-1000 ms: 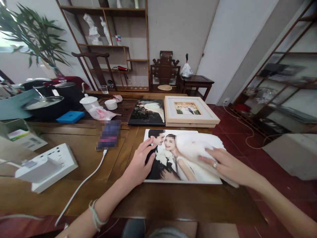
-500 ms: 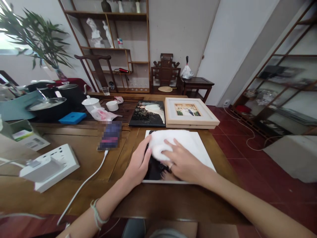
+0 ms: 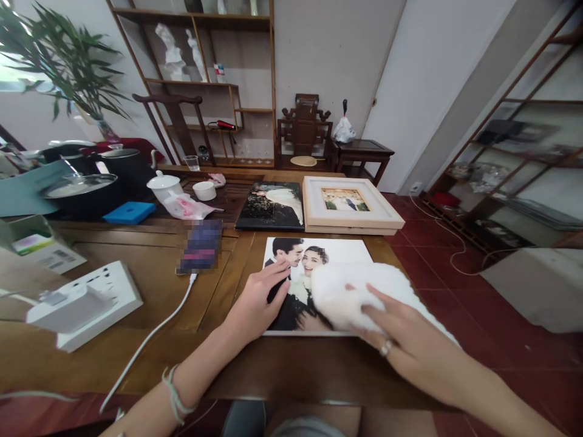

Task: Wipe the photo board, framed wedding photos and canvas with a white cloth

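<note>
Left of the photo, a power strip and then a phone lie on the same desk. The left hand rests on the photo's left edge, thumb apart from the fingers. Behind the photo lie a dark picture and a framed picture. Over its right part, a white cloth sits under the right hand; whether the fingers pinch it, I cannot tell.

Soft left-side daylight, stretched edges.
</note>
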`<control>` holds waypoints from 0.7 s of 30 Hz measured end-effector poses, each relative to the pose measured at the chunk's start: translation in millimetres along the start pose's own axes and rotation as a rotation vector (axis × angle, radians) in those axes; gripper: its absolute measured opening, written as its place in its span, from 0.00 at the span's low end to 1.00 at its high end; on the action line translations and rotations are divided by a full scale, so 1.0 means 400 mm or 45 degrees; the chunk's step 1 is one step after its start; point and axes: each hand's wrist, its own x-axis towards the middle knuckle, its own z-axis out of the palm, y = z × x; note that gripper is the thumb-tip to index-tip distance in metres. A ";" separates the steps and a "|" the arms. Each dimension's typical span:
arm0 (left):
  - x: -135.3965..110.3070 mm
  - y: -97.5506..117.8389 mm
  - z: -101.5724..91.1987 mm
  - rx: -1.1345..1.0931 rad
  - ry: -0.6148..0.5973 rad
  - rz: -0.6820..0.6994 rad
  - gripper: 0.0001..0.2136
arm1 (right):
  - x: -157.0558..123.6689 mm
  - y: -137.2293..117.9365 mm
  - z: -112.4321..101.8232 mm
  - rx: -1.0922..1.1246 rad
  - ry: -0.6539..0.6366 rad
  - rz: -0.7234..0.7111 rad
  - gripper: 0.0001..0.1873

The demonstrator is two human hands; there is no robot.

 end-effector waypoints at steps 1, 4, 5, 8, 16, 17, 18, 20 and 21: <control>0.000 -0.001 0.001 0.010 0.005 0.010 0.14 | 0.007 0.025 0.003 -0.021 0.056 0.062 0.16; -0.002 -0.004 0.004 0.032 0.019 0.029 0.15 | 0.052 0.075 -0.001 -0.039 0.164 0.184 0.18; -0.002 -0.005 0.005 0.039 0.022 0.032 0.15 | 0.073 0.080 -0.006 -0.031 0.178 0.192 0.19; -0.001 -0.007 0.008 0.042 0.041 0.042 0.15 | 0.148 0.063 -0.027 0.027 0.176 0.113 0.19; 0.003 -0.004 0.004 0.054 0.058 0.080 0.13 | 0.366 -0.051 -0.030 0.143 0.013 -0.238 0.18; 0.002 -0.004 0.004 0.062 0.059 0.073 0.12 | 0.382 -0.060 -0.025 0.140 0.013 -0.256 0.17; 0.002 -0.005 0.003 0.066 0.061 0.070 0.12 | 0.393 -0.066 -0.021 0.136 0.011 -0.265 0.16; 0.002 -0.006 0.004 0.062 0.064 0.072 0.13 | 0.395 -0.068 -0.013 0.123 0.010 -0.268 0.16; 0.001 -0.007 0.004 0.056 0.065 0.075 0.13 | 0.387 -0.063 -0.009 0.114 0.015 -0.259 0.16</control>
